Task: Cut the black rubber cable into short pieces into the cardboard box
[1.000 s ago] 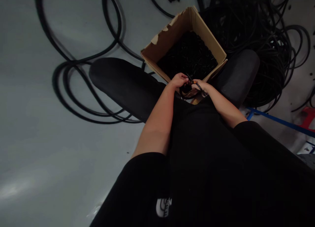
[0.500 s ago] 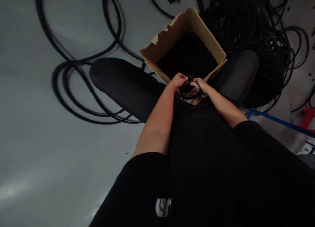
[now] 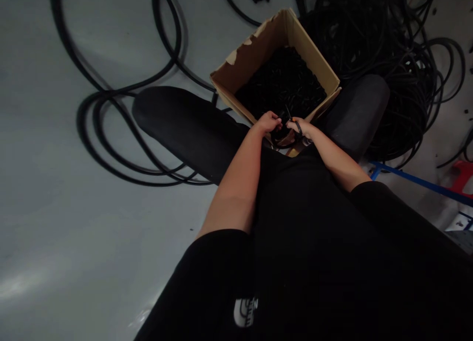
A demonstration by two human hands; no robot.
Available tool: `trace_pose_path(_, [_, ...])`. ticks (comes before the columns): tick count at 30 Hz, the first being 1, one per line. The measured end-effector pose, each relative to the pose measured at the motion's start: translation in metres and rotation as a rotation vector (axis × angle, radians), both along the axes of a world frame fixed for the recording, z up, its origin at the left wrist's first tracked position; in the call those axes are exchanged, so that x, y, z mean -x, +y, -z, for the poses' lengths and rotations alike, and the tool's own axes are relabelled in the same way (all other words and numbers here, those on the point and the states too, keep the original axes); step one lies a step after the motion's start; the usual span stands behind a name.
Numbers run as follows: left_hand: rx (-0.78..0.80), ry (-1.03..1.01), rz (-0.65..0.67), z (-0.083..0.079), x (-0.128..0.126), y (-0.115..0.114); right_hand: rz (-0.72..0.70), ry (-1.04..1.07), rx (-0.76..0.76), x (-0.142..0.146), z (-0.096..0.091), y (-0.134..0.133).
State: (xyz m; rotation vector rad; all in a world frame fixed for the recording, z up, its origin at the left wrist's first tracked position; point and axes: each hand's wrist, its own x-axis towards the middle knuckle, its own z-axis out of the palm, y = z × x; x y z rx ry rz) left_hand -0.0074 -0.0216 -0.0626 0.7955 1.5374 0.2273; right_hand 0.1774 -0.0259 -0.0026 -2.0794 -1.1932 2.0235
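Note:
My left hand and my right hand are close together above my lap, at the near edge of an open cardboard box. Both grip a black cable, which hangs in a loop below them, and a short tip of it sticks up between my hands. A tiny orange spot shows by my right fingers, too small to identify. The box is filled with small black cut pieces. My fingers partly hide the cable.
Black padded chair armrests flank my arms. A large tangle of black cable lies behind the box on the right, and loose cable loops lie on the grey floor at left. A blue metal bar and a red object stand at right.
My hands have drawn slightly closer together, and the black tip between them now points more upward. The box and the cables on the floor have not moved.

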Motion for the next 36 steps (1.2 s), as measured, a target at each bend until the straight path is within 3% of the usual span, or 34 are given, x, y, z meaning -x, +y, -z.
trace_pose_path(6, [-0.024, -0.06, -0.013, -0.003, 0.001, 0.0, -0.043, 0.005, 0.062, -0.003, 0.002, 0.004])
trace_pose_path(14, [-0.046, -0.104, 0.116, 0.005, 0.004, 0.003, -0.18, -0.041, 0.07, -0.003, -0.006, 0.004])
trace_pose_path(20, [-0.074, -0.085, 0.103, 0.007, 0.006, 0.005, -0.119, -0.039, 0.027, -0.002, -0.01, 0.003])
trace_pose_path(26, [-0.046, -0.036, 0.075, 0.006, 0.003, 0.005, -0.145, -0.025, -0.042, -0.001, 0.002, 0.002])
trace_pose_path(36, [0.098, -0.013, -0.011, -0.019, -0.003, 0.001, -0.163, -0.016, -0.136, -0.01, 0.03, 0.002])
